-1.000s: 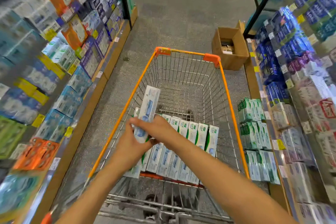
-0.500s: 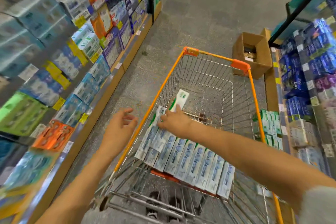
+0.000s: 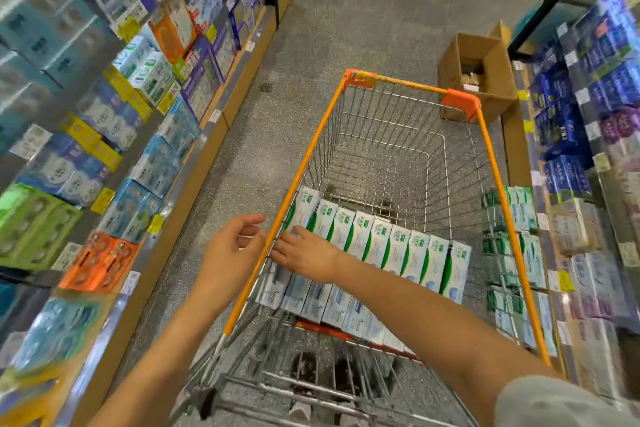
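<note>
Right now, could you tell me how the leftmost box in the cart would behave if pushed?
The leftmost box looks like stiff cardboard, so probably rigid and light. It leans on end against its neighbours, so a push might topple it, though the cart wall should catch it.

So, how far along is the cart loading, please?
Done: a row of white-and-green boxes stands across the cart. In hand: the right hand rests on the leftmost box; the left hand hovers open outside the cart. Left: the cart beyond the row is bare.
</note>
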Demonstrator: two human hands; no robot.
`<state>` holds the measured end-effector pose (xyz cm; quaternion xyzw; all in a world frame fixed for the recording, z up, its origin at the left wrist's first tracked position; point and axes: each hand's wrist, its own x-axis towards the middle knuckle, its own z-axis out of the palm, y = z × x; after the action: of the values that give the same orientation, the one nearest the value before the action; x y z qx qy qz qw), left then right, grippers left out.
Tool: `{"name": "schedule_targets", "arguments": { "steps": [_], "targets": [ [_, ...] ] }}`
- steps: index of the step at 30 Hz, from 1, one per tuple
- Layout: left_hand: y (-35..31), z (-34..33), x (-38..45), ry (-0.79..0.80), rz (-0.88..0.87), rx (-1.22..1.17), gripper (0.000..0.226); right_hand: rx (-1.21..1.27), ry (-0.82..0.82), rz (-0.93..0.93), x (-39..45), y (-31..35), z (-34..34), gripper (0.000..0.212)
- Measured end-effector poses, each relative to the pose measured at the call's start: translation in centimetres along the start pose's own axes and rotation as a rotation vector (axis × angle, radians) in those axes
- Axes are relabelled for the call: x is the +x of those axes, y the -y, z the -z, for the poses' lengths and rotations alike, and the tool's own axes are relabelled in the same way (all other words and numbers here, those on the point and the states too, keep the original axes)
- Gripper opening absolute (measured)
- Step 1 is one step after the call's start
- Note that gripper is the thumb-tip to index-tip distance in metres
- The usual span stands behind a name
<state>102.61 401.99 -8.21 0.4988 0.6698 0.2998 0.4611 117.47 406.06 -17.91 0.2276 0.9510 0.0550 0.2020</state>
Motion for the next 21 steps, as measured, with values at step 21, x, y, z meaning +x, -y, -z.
{"name": "schedule_targets", "arguments": {
  "steps": [21],
  "targets": [
    [-17.1, -32.1, -11.7, 0.693, -0.506, 0.083, 0.019, 0.427, -0.802, -1.817, -51.9, 8.2, -0.6, 0.037]
  ]
}}
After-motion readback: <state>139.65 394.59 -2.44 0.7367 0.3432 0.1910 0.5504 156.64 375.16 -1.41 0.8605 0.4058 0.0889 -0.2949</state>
